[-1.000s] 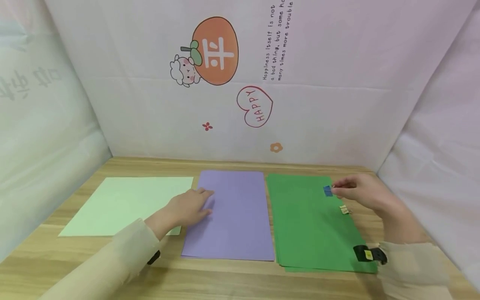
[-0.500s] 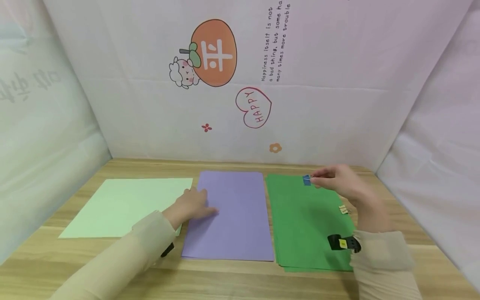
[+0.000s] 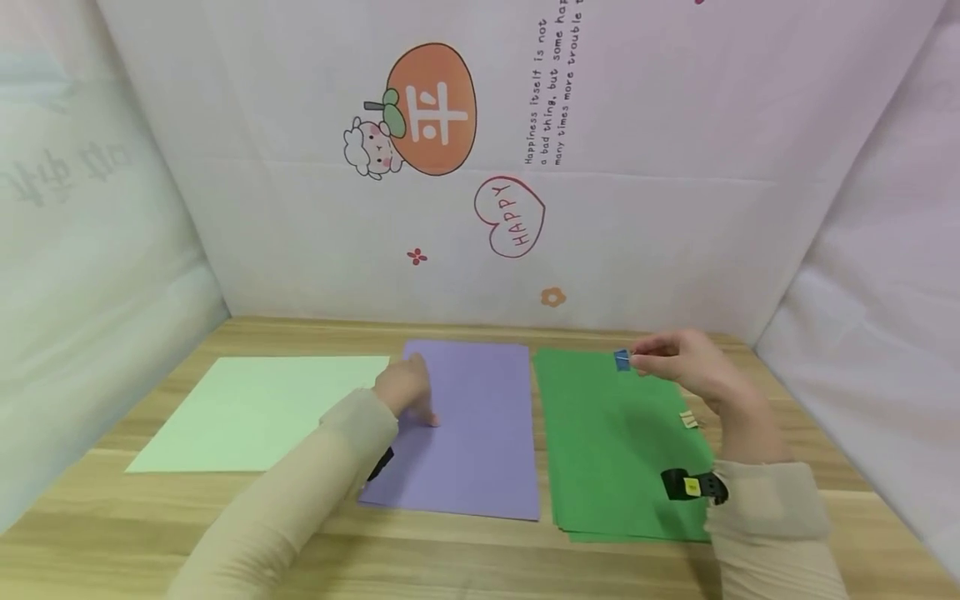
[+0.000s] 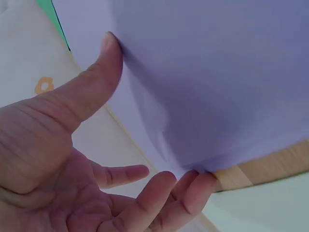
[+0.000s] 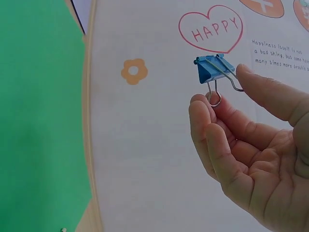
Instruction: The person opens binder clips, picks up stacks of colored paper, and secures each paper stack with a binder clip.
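Note:
My left hand (image 3: 405, 387) is at the left edge of the purple paper (image 3: 480, 433). In the left wrist view its thumb (image 4: 108, 53) lies on the purple sheet and the fingertips (image 4: 205, 181) are at its edge, where the paper bows slightly. My right hand (image 3: 686, 362) is raised over the far right part of the green paper stack (image 3: 615, 450). It pinches a blue binder clip (image 5: 215, 70) by its wire handles, between thumb and fingers. The clip's body points away from the hand, to the left in the head view.
Pale green paper (image 3: 255, 408) lies left of the purple sheets, partly behind the left forearm. A cream binder clip (image 3: 688, 419) is at the right edge of the green stack. A printed white cloth (image 3: 637, 250) rises behind the wooden table (image 3: 435, 554).
My right hand has carried the blue binder clip up and left, with a small shift back right. My left hand has turned at the purple paper's edge, and its near end has slid slightly left.

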### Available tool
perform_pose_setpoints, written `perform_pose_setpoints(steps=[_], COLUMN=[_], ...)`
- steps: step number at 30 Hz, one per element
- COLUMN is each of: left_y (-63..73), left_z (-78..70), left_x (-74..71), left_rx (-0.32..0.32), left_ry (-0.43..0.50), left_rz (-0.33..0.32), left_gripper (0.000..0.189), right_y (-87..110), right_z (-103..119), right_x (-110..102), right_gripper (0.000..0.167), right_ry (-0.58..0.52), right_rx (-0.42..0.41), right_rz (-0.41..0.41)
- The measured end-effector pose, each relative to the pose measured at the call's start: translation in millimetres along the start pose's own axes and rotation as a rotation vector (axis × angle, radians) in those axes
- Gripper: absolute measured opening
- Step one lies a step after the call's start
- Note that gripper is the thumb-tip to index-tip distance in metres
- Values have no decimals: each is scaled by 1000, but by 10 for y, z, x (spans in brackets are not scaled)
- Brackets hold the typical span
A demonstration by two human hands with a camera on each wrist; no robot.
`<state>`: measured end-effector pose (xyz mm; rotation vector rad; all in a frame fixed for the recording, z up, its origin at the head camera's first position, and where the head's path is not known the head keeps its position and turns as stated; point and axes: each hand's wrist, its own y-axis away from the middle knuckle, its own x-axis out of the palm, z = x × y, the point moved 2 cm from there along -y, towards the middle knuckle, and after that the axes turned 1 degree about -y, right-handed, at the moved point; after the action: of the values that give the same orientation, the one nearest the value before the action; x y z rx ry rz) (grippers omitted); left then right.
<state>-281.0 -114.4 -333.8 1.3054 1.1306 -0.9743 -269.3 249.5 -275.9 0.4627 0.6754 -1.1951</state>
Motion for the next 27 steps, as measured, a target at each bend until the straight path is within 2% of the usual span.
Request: perform_pose_setpoints(steps=[5, 10, 14, 16, 20, 22, 24, 26, 27], left_y=[-15, -49, -71, -82, -91, -97, -102, -114, -113], left_z=[-94, -109, -22, 52, 214, 301, 388, 471, 507], left_x=[-26, -7, 56, 84, 122, 129, 129, 132, 131], left_rx=[-69, -91, -41, 6, 76, 64, 36, -9, -35], left_ry=[-30, 43, 108, 154, 367, 509, 620, 699, 717], left_rz=[52, 99, 116, 98, 61, 80, 135, 212, 246], left_gripper=[113, 118, 124, 126, 127, 108, 75, 38, 26], right_y=[20, 65, 97, 98, 93, 97, 109, 123, 130], right_z=[-9, -7, -28, -35, -44, -48, -50, -56, -60], right_x=[-61, -105, -117, -123, -137, -142, -147, -151, -152], right_gripper=[48, 48, 50, 51, 51, 52, 54, 57, 58], right_ry=[-9, -4, -17, -23, -20, -30, -51, -75, -82], right_rx=[16, 16, 29, 33, 35, 37, 53, 73, 81], right_rz=[-14, -30, -26, -25, -28, -27, -20, -13, -10])
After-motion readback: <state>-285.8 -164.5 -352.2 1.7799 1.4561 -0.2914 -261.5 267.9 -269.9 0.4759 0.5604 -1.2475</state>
